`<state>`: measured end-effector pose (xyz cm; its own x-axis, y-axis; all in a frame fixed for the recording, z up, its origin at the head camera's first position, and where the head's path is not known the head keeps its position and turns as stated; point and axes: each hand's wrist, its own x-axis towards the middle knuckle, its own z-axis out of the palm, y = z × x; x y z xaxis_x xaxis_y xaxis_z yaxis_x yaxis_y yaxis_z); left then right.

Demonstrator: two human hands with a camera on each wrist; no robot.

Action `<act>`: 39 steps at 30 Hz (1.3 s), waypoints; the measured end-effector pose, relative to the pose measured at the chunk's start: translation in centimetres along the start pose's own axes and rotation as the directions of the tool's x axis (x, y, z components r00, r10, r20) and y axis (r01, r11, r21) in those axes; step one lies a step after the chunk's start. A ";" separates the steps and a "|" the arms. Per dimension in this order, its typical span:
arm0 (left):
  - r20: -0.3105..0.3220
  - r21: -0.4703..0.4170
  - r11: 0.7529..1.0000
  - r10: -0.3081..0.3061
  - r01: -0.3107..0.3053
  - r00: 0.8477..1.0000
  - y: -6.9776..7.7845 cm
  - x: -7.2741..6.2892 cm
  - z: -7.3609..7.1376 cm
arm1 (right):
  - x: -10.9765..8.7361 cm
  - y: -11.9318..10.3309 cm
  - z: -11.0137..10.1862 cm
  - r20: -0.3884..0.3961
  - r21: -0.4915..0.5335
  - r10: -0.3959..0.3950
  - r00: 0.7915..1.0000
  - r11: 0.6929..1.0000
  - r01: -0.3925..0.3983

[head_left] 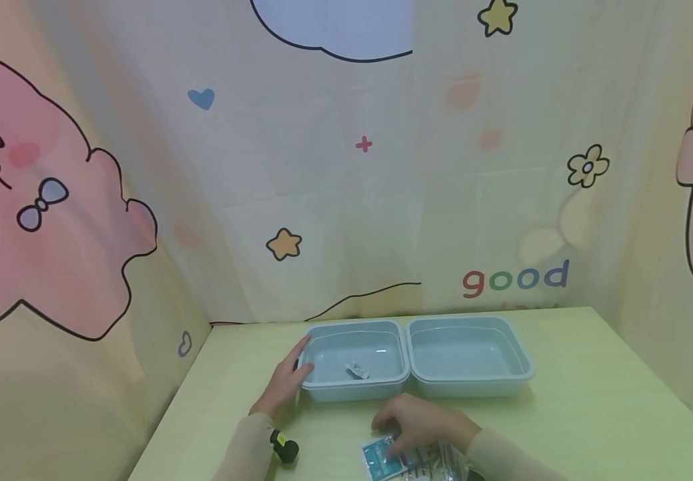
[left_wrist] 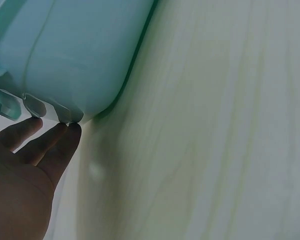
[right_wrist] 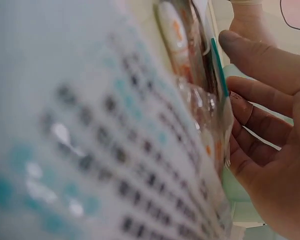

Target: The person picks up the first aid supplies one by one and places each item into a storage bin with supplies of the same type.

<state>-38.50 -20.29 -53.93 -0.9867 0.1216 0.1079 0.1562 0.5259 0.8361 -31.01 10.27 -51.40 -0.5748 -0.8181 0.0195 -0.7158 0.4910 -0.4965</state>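
Note:
My left hand (head_left: pixel 286 384) grips the left end of a pale blue plastic tray (head_left: pixel 355 394), thumb over the rim and fingers along the outside. In the left wrist view, fingertips (left_wrist: pixel 74 131) touch the tray's (left_wrist: pixel 85 55) outer wall. A small whitish wrapped packet (head_left: pixel 356 371) lies inside this tray. Nearer the front edge, my right hand (head_left: pixel 421 422) bends over a pile of clear plastic packages (head_left: pixel 451 461), its thumb at a teal-and-white printed packet (head_left: pixel 380 457). Thumb and fingers (right_wrist: pixel 262 95) stand apart beside the teal edge in the right wrist view; blurred printed packaging (right_wrist: pixel 90 140) fills the foreground.
A second pale blue tray (head_left: pixel 469 387) stands against the first on its right. Both sit near the back of the light yellow-green table (head_left: pixel 593 414). A printed curtain (head_left: pixel 334 187) hangs behind and around the sides. A black device (head_left: pixel 285 449) is at the left wrist.

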 end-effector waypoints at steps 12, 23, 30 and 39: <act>-0.012 0.004 1.000 0.004 -0.004 1.000 0.0 -0.1 0.1 | 0.1 0.5 0.5 0.036 -0.062 -0.045 0.998 0.997 0.047; -0.005 -0.001 1.000 -0.010 0.010 1.000 0.0 -0.2 0.1 | 0.1 -0.3 0.2 0.063 -0.121 -0.095 0.993 0.987 0.102; -0.002 -0.001 1.000 -0.010 0.010 1.000 0.1 -0.2 0.0 | 0.0 -0.8 0.3 0.066 -0.147 -0.076 0.995 0.985 0.085; -0.009 -0.006 1.000 0.005 -0.005 1.000 0.3 -0.1 0.0 | 0.0 -0.9 0.3 0.067 -0.110 -0.047 0.997 0.992 0.054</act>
<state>-38.33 -20.20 -53.69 -0.9862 0.1169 0.1170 0.1612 0.5204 0.8385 -30.28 9.71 -51.24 -0.5123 -0.8586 -0.0155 -0.7853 0.4757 -0.3962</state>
